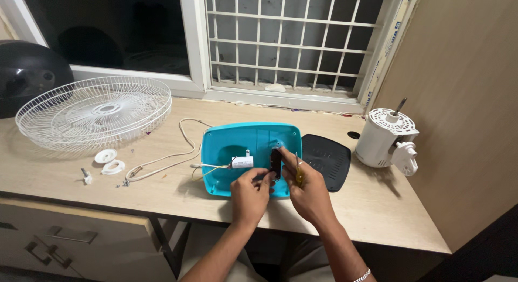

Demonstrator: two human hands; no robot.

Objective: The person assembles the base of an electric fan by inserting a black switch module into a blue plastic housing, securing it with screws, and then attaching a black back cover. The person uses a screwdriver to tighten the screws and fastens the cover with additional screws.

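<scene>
A turquoise plastic fan base housing (237, 142) lies open on the wooden table, with a white cylindrical capacitor (242, 163) and thin wires inside it. My left hand (249, 193) pinches the lower end of a small black switch block (275, 161) above the housing's front edge. My right hand (308, 191) steadies the same block with its fingertips and also grips a slim yellow-handled screwdriver (298, 173), shaft pointing up.
A black base cover (326, 159) lies right of the housing, a white fan motor (386, 139) beyond it by the wall. A white wire fan guard (94, 112), white rings (109, 161), a screw part (86, 177) and a white power cord (164, 160) lie left. A black helmet (27, 71) sits far left.
</scene>
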